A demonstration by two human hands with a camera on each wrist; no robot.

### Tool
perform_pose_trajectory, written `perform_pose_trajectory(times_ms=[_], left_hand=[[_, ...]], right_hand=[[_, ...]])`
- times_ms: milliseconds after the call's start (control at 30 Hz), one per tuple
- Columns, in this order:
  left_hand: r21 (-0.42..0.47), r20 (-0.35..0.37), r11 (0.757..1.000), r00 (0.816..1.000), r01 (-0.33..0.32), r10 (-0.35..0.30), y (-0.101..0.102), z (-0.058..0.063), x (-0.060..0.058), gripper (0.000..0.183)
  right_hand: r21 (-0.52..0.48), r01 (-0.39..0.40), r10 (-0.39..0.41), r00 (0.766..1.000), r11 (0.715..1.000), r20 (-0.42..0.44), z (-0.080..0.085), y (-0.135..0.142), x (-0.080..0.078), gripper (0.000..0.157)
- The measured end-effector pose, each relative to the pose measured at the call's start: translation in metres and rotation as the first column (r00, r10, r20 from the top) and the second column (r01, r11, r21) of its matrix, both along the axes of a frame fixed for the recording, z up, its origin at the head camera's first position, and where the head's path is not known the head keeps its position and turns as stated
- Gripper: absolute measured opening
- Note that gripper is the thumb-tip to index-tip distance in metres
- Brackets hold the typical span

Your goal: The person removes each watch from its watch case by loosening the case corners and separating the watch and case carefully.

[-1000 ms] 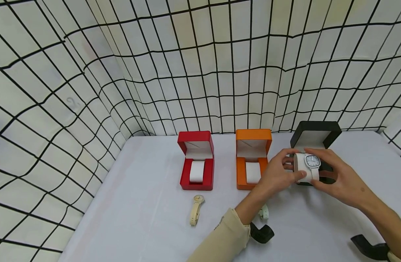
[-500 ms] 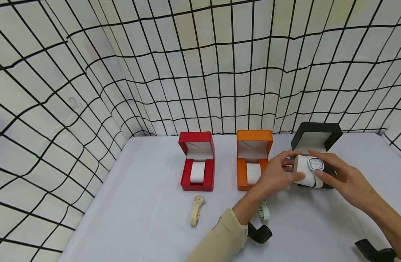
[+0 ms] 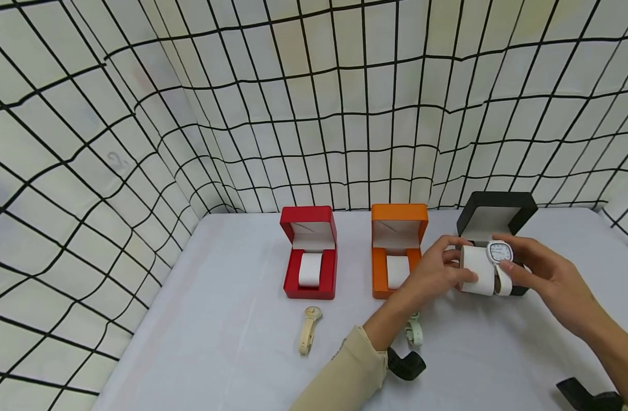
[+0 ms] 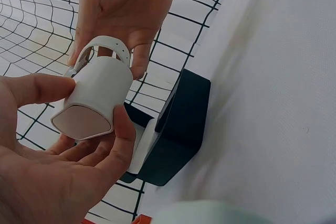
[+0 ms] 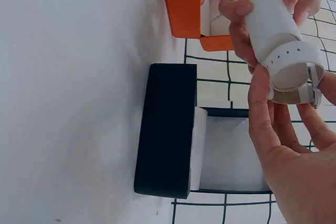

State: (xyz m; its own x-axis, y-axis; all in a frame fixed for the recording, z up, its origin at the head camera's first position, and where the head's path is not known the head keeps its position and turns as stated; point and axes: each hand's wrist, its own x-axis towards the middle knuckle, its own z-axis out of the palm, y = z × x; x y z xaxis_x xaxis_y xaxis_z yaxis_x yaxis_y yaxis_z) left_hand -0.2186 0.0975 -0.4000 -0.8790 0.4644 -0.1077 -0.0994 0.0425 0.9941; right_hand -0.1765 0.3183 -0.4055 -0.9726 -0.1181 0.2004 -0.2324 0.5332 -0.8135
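Note:
My left hand (image 3: pixel 439 268) grips a white watch cushion (image 3: pixel 476 268) by its left end, thumb in front and fingers behind. A white wristwatch (image 3: pixel 500 252) with a squarish dial sits round the cushion's right end, its strap standing off the cushion. With thumb and fingers my right hand (image 3: pixel 547 274) pinches this watch. In the right wrist view the holed strap (image 5: pixel 295 56) loops the end of the cushion (image 5: pixel 270 22). Just behind both hands stands an open black watch box (image 3: pixel 493 214), its lower part mostly hidden in the head view.
To the left stand an open orange box (image 3: pixel 379 274) and an open red box (image 3: pixel 289 274), each with a white cushion. A cream watch (image 3: pixel 308 330) and a pale green watch (image 3: pixel 413 331) lie on the white table (image 3: pixel 216 319). Black grid netting (image 3: pixel 314 114) rises behind.
The watch has slid rightward along the cushion to its end, with my right hand moving right alongside it. My left hand keeps its grip on the cushion.

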Motion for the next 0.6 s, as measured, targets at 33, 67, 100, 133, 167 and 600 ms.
perform_pose_trajectory(times_ms=[33, 67, 100, 133, 167, 600], left_hand=[[0.001, -0.001, 1.0, 1.0, 0.003, -0.003, -0.0001, 0.0001, 0.0, 0.043], [0.006, 0.0, 1.0, 1.0, 0.008, -0.008, -0.0001, 0.0002, -0.0003, 0.042], [0.012, 0.002, 1.0, 1.0, 0.013, -0.013, 0.0, 0.0002, -0.0005, 0.042], [0.018, 0.004, 1.0, 1.0, 0.019, -0.019, 0.0001, 0.0003, -0.0008, 0.041], [0.02, 0.007, 1.0, 1.0, 0.023, -0.024, 0.0, 0.0005, -0.0008, 0.041], [0.031, 0.013, 0.999, 1.0, 0.027, -0.027, 0.0017, 0.0024, 0.0021, 0.044]], right_hand=[[-0.001, -0.001, 0.001, 1.0, 1.0, 0.01, 0.0008, 0.0006, -0.0002, 0.048], [0.001, -0.001, 0.001, 1.0, 1.0, 0.015, 0.0013, 0.0016, -0.0004, 0.048], [0.0, 0.005, -0.005, 1.0, 1.0, 0.02, 0.0018, 0.0023, -0.0004, 0.046], [-0.004, 0.009, -0.009, 1.0, 1.0, 0.022, 0.0021, 0.0029, -0.0006, 0.044], [-0.01, 0.018, -0.018, 1.0, 1.0, 0.023, 0.0021, 0.0032, -0.0005, 0.042], [-0.049, 0.033, -0.031, 0.999, 0.998, 0.029, -0.001, 0.0087, 0.0031, 0.03]])
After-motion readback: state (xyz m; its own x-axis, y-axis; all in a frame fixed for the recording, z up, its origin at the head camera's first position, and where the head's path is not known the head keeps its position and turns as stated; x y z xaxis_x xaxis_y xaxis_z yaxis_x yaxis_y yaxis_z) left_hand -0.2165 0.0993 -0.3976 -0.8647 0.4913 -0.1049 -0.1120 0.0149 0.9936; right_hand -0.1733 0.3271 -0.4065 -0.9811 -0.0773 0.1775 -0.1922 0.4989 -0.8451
